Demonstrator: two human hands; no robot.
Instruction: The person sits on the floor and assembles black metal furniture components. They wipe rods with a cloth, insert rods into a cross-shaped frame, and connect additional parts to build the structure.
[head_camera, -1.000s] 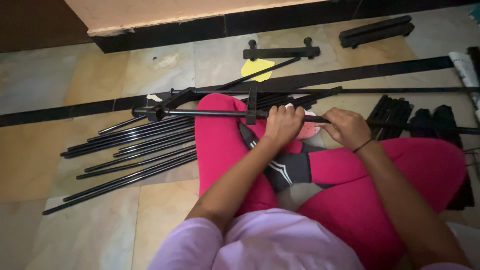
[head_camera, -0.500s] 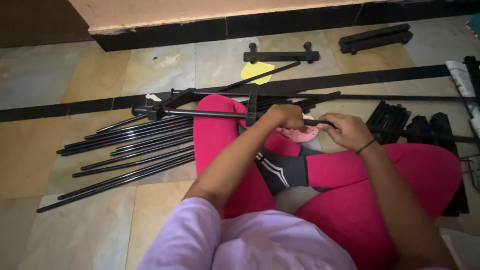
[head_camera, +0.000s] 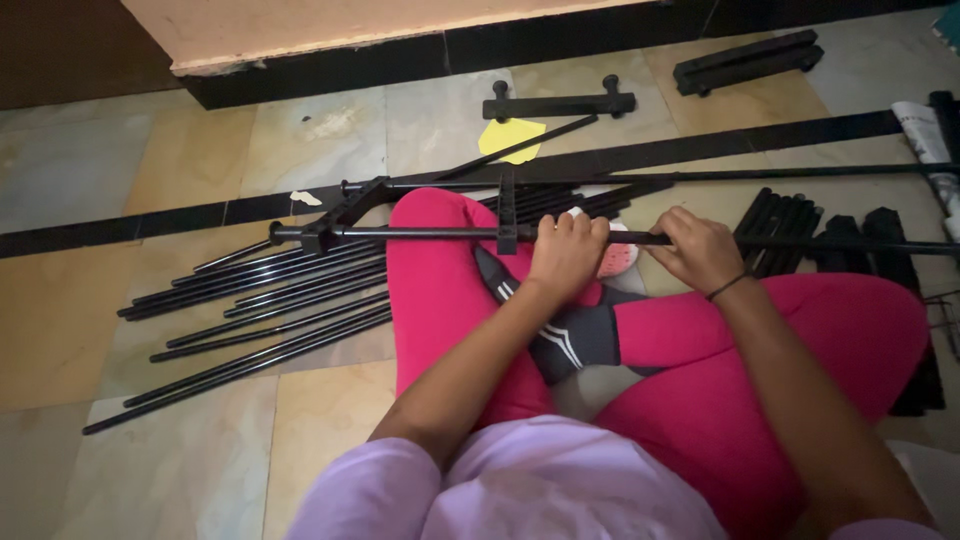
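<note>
I sit cross-legged on the floor in pink trousers. A long black metal rod (head_camera: 420, 233) lies across my knees, with a corner joint at its left end and a short crosspiece near the middle. My left hand (head_camera: 567, 252) is closed around this rod just right of the crosspiece. My right hand (head_camera: 700, 248), with a dark band on the wrist, grips the same rod a little further right. A pink and white object (head_camera: 615, 255) shows between the two hands, partly hidden.
Several loose black rods (head_camera: 250, 310) lie fanned out on the tiled floor at my left. A black bracket with two knobs (head_camera: 560, 103) and a yellow paper (head_camera: 510, 135) lie ahead; another black bar (head_camera: 745, 62) far right. More black parts (head_camera: 800, 225) rest beside my right knee.
Both hands have kept their grip on the rod. The view has shifted slightly; the rod and hands sit about where they were.
</note>
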